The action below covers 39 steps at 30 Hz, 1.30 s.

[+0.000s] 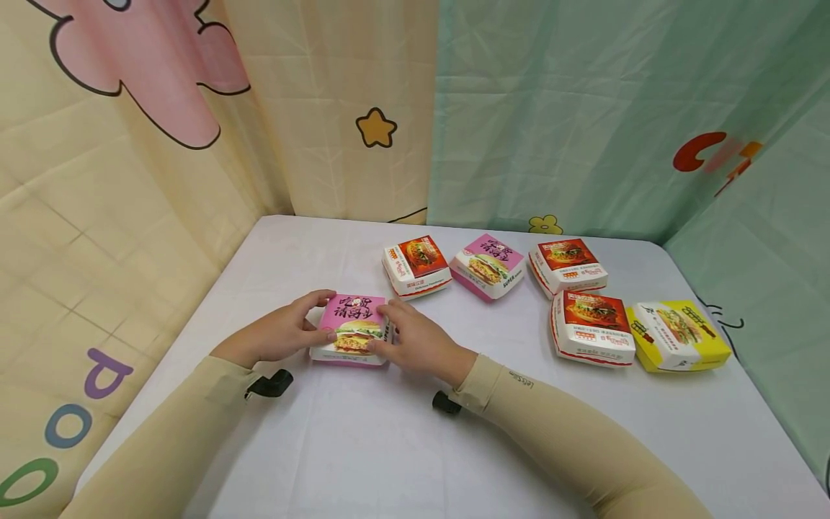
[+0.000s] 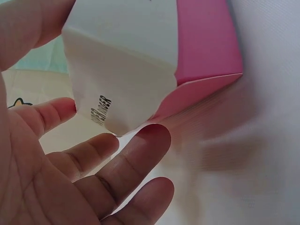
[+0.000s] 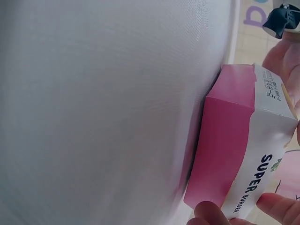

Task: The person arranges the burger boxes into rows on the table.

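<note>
My left hand (image 1: pixel 285 333) and right hand (image 1: pixel 418 342) hold the pink burger box (image 1: pixel 355 330) between them, thumbs and fingers parted, left of centre on the table (image 1: pixel 363 454); squeezing too hard could buckle its card walls, and uneven pressure could twist it loose.

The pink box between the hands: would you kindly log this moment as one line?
pink box: closed | left hand: touching its left side | right hand: touching its right side | yellow box: farther right, untouched
</note>
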{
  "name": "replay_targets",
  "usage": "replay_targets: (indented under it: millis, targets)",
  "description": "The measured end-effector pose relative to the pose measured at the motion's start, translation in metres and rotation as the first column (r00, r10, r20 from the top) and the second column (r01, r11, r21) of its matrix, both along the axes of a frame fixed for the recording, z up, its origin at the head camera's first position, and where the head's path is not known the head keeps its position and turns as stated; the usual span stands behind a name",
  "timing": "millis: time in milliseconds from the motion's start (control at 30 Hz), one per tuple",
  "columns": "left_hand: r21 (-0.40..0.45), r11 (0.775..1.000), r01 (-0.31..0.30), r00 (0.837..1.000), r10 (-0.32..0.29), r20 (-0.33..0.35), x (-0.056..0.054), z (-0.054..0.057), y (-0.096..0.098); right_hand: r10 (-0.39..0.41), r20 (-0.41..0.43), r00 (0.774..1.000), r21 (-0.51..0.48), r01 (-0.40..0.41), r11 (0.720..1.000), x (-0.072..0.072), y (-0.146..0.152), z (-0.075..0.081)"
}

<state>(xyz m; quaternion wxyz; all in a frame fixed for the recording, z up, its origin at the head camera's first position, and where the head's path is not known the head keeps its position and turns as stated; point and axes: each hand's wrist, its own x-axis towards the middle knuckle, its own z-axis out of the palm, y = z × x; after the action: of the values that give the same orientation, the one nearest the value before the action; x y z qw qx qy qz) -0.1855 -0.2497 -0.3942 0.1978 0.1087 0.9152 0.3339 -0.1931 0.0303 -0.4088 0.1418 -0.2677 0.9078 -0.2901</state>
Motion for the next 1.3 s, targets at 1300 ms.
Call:
replay_targets:
  millis: [1300]
  targets:
    - [-0.203, 0.978, 0.036, 0.994, -0.057, -0.096, -0.103, 0.046, 0.021, -0.443, -0.030, 0.896, -0.046, 0.441, 0.896, -0.046, 0.048, 0.013]
